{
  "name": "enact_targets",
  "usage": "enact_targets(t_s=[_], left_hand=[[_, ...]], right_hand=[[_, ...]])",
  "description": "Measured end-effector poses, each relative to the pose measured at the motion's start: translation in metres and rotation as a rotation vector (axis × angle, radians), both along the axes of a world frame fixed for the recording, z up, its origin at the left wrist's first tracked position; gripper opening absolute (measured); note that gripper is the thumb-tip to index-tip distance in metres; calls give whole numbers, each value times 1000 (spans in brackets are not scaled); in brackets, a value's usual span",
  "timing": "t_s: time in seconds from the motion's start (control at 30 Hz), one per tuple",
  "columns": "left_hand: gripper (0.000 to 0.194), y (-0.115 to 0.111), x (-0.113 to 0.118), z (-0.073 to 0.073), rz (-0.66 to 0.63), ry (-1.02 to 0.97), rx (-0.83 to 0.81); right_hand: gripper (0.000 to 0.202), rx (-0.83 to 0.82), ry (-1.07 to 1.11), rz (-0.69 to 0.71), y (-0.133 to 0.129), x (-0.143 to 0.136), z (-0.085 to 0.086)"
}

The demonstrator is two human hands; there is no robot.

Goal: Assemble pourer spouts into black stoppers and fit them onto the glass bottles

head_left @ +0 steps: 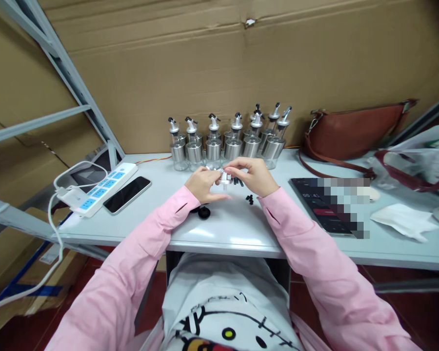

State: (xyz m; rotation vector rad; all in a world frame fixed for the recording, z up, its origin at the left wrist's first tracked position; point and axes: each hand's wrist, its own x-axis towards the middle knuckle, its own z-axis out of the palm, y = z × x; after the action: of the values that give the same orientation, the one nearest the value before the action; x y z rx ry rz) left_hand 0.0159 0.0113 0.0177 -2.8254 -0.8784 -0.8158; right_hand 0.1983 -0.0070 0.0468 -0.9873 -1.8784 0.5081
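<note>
In front of me, my left hand (204,185) and my right hand (254,174) meet over the table. Between their fingertips is a silver pourer spout (225,180), partly covered by the fingers. The right thumb and fingers pinch its upper part; the left fingers grip its side, with the left thumb stretched out below. Black round caps (204,212) lie under my left hand. Small black pieces (249,199) are grouped below my right hand, and longer black parts (237,182) show partly behind it. Behind the hands stand several glass-and-steel bottles (213,146) with pourer spouts fitted.
A white power strip (109,187) and a phone (127,195) lie on the left of the table (227,239). To the right are a tablet-like device (325,209), a white tissue (402,218), a brown bag (351,134) and a plastic bag (420,156). Cardboard (190,73) closes off the back.
</note>
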Motion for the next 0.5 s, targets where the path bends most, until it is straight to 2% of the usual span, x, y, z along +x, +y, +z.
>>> enact_targets(t_s=[0.13,0.33,0.5], left_hand=[[55,1,2,-3,-3,26,73],[52,0,1,-1,-1,0,168],[50,3,1,-5,-12,-17,166]], right_hand=[[24,-23,-6,27,-1,0,1],[26,-29,15,39,-2,1,3],[29,-77,23,52,-2,0,3]])
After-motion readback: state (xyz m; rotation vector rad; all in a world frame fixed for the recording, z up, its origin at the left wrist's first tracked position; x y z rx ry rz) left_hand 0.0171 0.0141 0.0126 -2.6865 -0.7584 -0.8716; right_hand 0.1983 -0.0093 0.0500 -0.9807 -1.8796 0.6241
